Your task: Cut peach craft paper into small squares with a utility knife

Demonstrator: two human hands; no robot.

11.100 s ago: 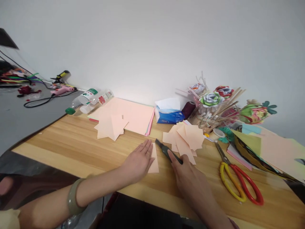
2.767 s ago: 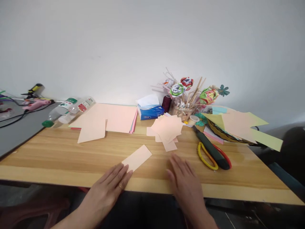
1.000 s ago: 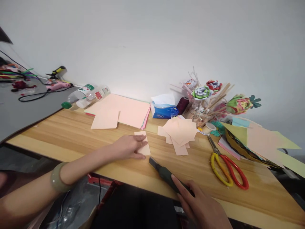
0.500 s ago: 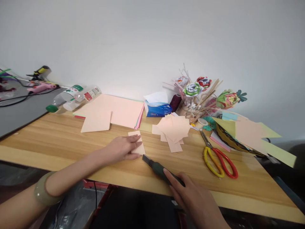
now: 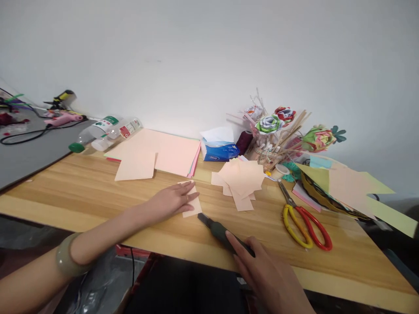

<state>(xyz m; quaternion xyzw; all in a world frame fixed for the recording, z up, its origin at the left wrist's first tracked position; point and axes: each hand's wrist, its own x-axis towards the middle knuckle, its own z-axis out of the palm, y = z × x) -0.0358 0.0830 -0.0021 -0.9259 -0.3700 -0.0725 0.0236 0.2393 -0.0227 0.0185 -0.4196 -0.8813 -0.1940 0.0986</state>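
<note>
Left hand: the left hand (image 5: pixel 172 199) lies flat and open, palm down, on a small peach paper rectangle (image 5: pixel 191 204) near the middle of the light wooden counter (image 5: pixel 81 196); a pale green bangle (image 5: pixel 65 258) sits on that forearm.
Right hand: the right hand (image 5: pixel 266 277) is closed around the dark green utility knife (image 5: pixel 220 232), forefinger laid along the handle, at the counter's near edge.
Knife tip: its blade end points far-left and lies just beside the near right corner of the small rectangle; I cannot tell whether they touch.
Cut pieces: a loose pile of peach paper squares (image 5: pixel 240 179) lies to the right of the left hand, farther back.
Paper stack: large peach sheets on top of pink and green ones (image 5: pixel 163 150) lie at the far left, with one separate peach sheet (image 5: pixel 135 165) overlapping their near edge.
Scissors: yellow and red handled scissors (image 5: pixel 304 220) lie flat on the right, well apart from the knife.
Tissue pack: a blue soft pack (image 5: pixel 220 150) at the far side, a white tissue standing out of its top.
Jar: a clear container (image 5: pixel 266 150) beside it holds wooden sticks and paper roses in green, white and red.
Bottles: clear plastic bottles, one with a green cap (image 5: pixel 98 133), lie on their sides at the far left corner.
Right edge: yellow-green and peach sheets (image 5: pixel 356 187) overhang a dark round object, too hidden to identify.
</note>
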